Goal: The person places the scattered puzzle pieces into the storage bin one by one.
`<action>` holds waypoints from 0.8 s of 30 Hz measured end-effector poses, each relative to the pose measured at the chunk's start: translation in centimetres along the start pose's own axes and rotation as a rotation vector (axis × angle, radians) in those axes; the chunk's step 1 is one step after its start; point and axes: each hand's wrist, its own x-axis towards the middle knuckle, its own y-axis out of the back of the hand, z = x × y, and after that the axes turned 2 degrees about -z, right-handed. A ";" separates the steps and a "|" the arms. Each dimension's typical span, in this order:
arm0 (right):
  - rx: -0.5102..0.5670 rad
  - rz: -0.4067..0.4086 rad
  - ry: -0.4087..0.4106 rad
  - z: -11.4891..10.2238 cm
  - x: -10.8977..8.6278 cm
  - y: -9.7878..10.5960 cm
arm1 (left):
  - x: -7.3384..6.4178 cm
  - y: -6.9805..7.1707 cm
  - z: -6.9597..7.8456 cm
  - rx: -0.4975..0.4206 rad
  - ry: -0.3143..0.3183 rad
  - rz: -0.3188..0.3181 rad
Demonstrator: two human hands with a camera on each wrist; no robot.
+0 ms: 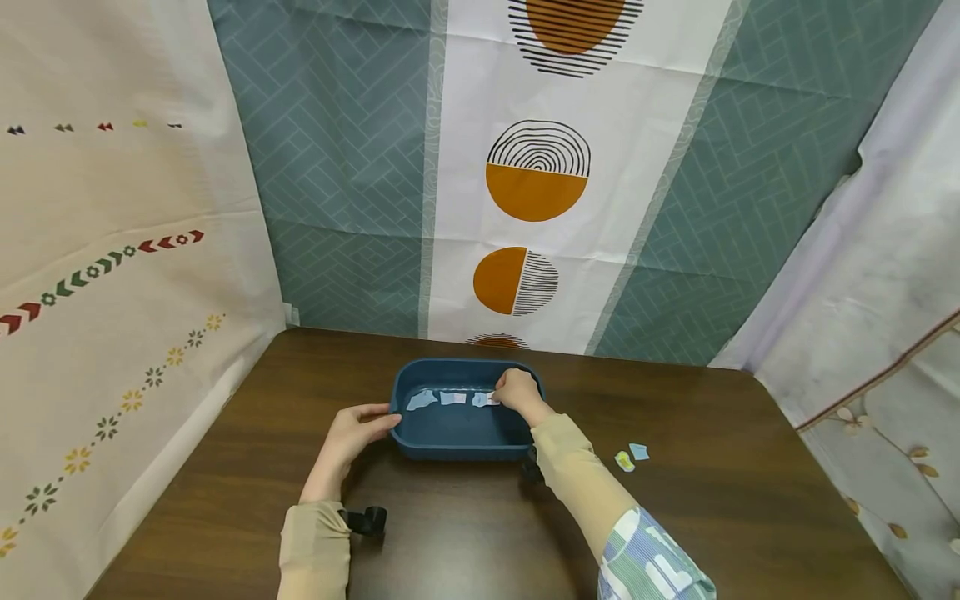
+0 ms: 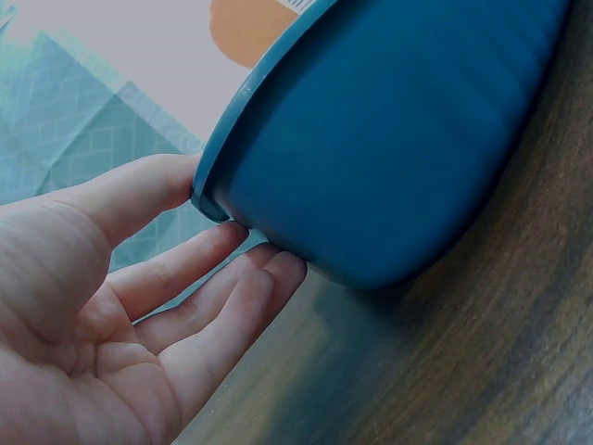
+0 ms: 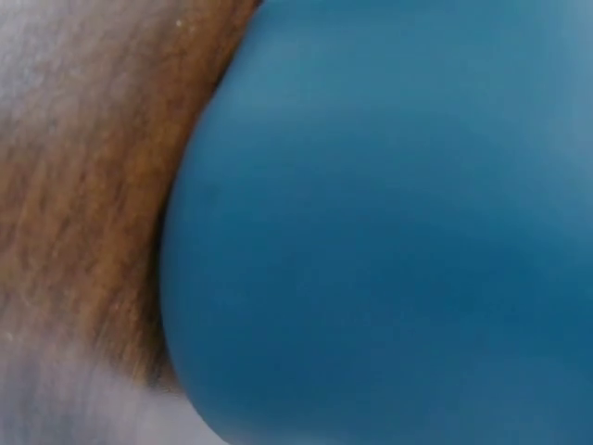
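Observation:
A blue plastic tub (image 1: 465, 452) stands on the table. My left hand (image 1: 357, 432) grips its left rim, the thumb over the edge and the fingers against the outer wall, as the left wrist view shows. My right hand (image 1: 520, 395) reaches inside with curled fingers and pinches a small paper scrap (image 1: 492, 399) by the far wall. Beside that lies a light blue scrap (image 1: 478, 401). Farther left in the tub are a blue-and-pink scrap (image 1: 453, 398) and a longer pale blue scrap (image 1: 422, 400). In the right wrist view the tub's wall hides the right hand.
On the brown table (image 1: 720, 500), right of the tub, lie a yellow-green scrap (image 1: 625, 461) and a light blue scrap (image 1: 639, 451). Patterned cloths (image 1: 352, 167) hang behind the table and along both sides. A black wrist camera (image 1: 367, 521) is strapped near my left hand.

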 end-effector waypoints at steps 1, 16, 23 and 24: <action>0.003 -0.004 -0.003 0.0 0.0 0.0 | 0.0 0.0 0.0 -0.001 0.001 0.000; -0.018 0.013 0.012 0.0 -1.0 1.2 | 0.3 0.1 -0.2 0.002 -0.002 -0.011; -0.015 0.025 0.056 -0.3 -1.9 2.3 | 0.3 0.2 -0.2 0.009 0.003 -0.007; -0.011 0.028 0.063 -0.3 -2.1 2.5 | 0.3 0.2 -0.2 0.009 0.003 -0.006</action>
